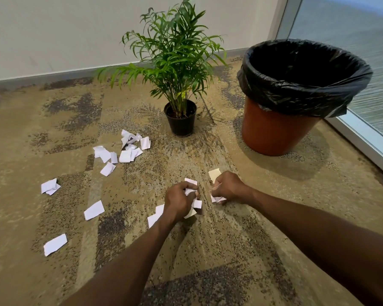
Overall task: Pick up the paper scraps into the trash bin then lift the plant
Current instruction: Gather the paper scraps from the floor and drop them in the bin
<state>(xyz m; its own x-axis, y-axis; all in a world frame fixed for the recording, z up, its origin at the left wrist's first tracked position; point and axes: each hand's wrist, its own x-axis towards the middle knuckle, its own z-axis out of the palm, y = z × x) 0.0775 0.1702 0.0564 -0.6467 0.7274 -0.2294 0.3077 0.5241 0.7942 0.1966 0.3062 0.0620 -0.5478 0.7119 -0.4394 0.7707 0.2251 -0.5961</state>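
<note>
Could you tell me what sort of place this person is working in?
Probably an office or similar commercial interior: patterned commercial-style carpet, a plain wall with a grey baseboard, and a metal-framed frosted glass panel on the right. A potted plant and lined trash bin stand in the corner.

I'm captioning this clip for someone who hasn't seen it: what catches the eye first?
White paper scraps litter the carpet at left and centre. In the foreground, the left hand and right hand each grip scraps. Behind stand a potted plant and, to its right, an orange trash bin with a black liner.
</note>
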